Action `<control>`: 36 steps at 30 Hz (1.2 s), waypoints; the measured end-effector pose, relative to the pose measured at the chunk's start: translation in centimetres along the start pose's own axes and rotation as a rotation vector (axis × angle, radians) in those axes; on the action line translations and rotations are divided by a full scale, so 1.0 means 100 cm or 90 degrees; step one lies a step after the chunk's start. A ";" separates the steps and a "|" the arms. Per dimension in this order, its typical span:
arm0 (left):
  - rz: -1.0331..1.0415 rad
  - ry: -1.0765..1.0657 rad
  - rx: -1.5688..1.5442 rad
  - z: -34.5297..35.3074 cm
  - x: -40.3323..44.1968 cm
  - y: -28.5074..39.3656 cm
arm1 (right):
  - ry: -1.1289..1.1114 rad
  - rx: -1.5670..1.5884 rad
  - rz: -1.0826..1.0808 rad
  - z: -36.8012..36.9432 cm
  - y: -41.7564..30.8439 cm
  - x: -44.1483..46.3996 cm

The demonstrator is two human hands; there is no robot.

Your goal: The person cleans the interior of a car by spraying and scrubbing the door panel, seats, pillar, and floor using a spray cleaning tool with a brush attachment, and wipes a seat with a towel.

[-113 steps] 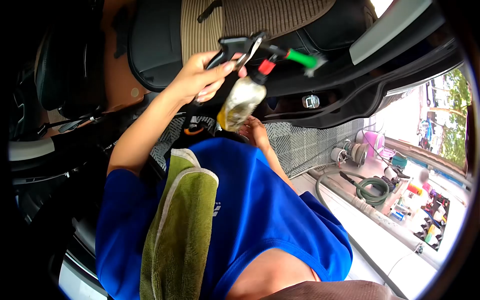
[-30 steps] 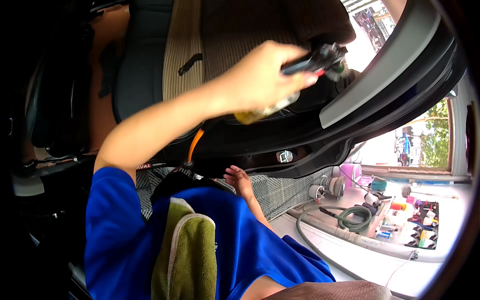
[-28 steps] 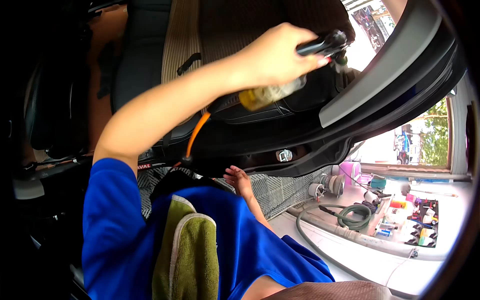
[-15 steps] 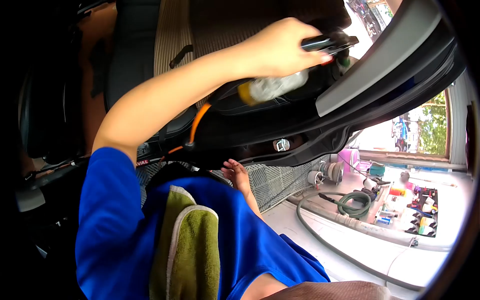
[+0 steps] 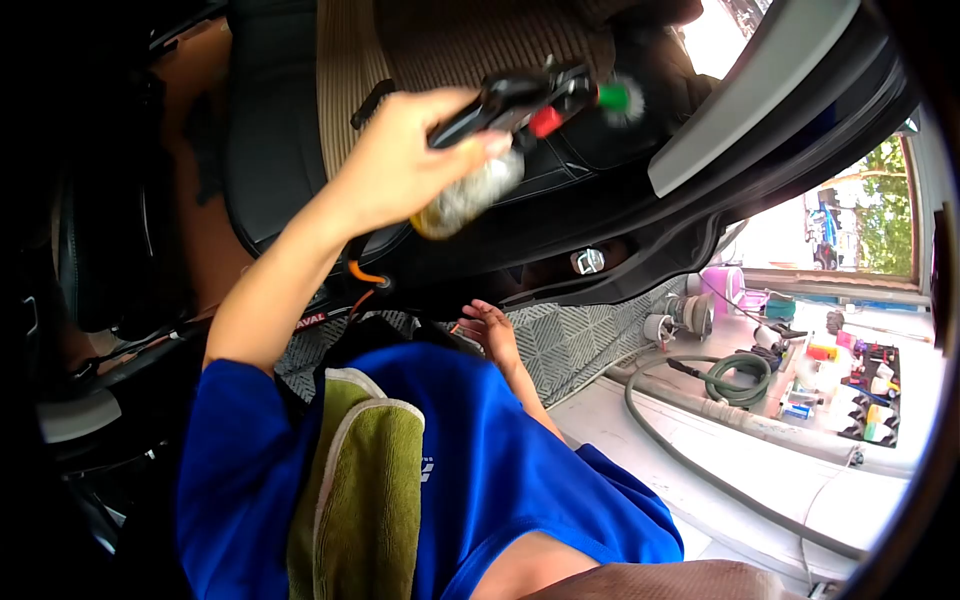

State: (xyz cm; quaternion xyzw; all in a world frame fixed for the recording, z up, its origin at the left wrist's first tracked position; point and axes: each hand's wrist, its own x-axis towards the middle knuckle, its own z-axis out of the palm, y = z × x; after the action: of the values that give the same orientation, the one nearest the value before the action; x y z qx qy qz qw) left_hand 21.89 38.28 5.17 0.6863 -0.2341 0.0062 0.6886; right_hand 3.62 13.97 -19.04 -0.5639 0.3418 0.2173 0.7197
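Note:
My left hand (image 5: 400, 160) is wrapped around the black handle of a spray gun (image 5: 525, 100), held above the car's side sill. The gun has a red part, a green nozzle with a pale bristled tip (image 5: 620, 100), and a clear bottle (image 5: 475, 195) with yellowish liquid hanging below. My right hand (image 5: 488, 328) is lower down, beside the sill, its fingers apart and holding nothing. Close to it an orange hose (image 5: 366, 272) curves down. Beyond the gun is a beige and brown ribbed car seat (image 5: 450, 40).
An olive towel (image 5: 370, 490) hangs over my blue shirt. At the right are the grey door trim (image 5: 750, 90), a metal latch (image 5: 588, 261), a coiled green hose (image 5: 740, 380), a pink container (image 5: 722, 285) and a rack of bottles (image 5: 875, 400). Grey patterned mat (image 5: 560, 350) covers the floor.
My left hand has pulled back left and down with the spray gun, away from the seat's far right side, and the green nozzle now shows clearly. My right hand remains low with fingers spread.

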 end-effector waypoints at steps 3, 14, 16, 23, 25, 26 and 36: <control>-0.085 -0.028 -0.067 -0.004 -0.032 0.006 | 0.038 0.023 -0.030 0.006 -0.007 -0.003; -0.196 0.053 -0.022 0.011 -0.093 -0.042 | 0.111 0.007 -0.602 0.050 -0.150 -0.005; -0.240 0.061 -0.032 0.020 -0.101 -0.045 | 0.083 -0.035 -0.644 0.068 -0.191 0.003; -0.322 0.089 0.093 0.045 -0.114 -0.030 | 0.000 0.098 -0.535 0.109 -0.243 0.096; -0.321 0.130 0.093 0.050 -0.116 -0.029 | -0.031 0.076 -0.497 0.124 -0.252 0.093; -0.326 0.132 0.099 0.050 -0.116 -0.028 | -0.054 0.054 -0.467 0.134 -0.259 0.090; -0.349 0.271 -0.002 0.023 -0.109 -0.044 | -0.038 0.057 -0.644 0.260 -0.263 0.101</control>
State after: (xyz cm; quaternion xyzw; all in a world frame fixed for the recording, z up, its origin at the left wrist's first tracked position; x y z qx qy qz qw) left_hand 12.94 39.24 -2.72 0.7059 0.1078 -0.0364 0.6991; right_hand 35.19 31.14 -5.70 -0.6207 0.0141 -0.1573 0.7680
